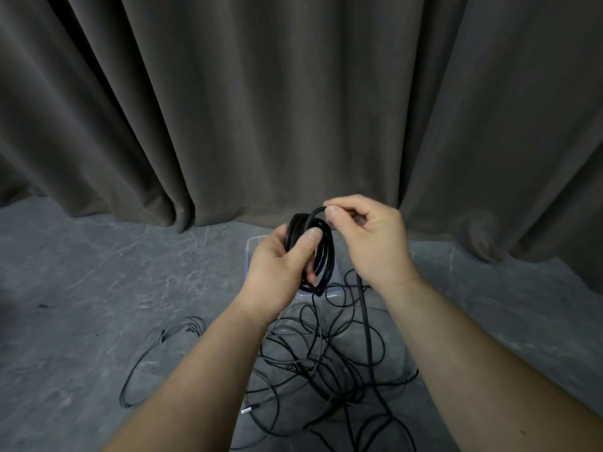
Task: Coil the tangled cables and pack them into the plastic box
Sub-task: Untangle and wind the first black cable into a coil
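The left hand (277, 265) holds a bundle of black cable coil (318, 252) upright in front of the person, its fingers curled round the near side of the loops and its thumb pressed across the top of them. The right hand (368, 236) is just beside it, a little higher, its thumb and forefinger pinching the free strand of the same black cable where it arcs over the top of the coil; its other fingers are curled in. From that hand the strand drops straight down past the right wrist to the tangled cables (329, 360), a loose heap of thin black loops spread on the grey marbled floor (98, 288) between the two forearms. A silver plug end (246, 410) lies at the near left edge of the heap, and a separate thin cable loop (156, 353) trails off to the left. The clear plastic box (253, 252) sits on the floor directly behind the hands, mostly hidden by them, just before a dark grey curtain (293, 109)
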The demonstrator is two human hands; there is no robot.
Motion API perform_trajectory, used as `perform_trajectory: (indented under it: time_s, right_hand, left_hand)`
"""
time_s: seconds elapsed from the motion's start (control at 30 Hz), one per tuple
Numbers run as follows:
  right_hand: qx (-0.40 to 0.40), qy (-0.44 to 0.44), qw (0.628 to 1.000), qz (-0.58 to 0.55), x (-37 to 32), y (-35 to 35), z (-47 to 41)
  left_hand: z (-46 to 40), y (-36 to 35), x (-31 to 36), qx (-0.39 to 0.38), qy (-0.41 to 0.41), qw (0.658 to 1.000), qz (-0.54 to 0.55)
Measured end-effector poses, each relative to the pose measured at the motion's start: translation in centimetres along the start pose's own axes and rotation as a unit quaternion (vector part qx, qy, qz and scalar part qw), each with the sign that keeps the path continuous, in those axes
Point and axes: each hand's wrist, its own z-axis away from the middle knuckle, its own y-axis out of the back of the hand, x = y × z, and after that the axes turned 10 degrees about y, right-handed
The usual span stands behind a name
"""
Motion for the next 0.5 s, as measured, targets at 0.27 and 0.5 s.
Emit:
perform_trajectory:
  time_s: [0.27, 0.5]
  right_hand:
    - [-0.234, 0.028, 0.960, 0.152, 0.0, 0.4, 1.6]
    - [-0.348, 0.023, 0.909, 0.228, -0.8, 0.2, 1.9]
  left_hand:
    - [-0.9, 0.7, 0.5, 0.054, 0.031, 0.991, 0.121]
    - [-0.6, 1.0, 0.5, 0.039, 0.017, 0.996, 0.084]
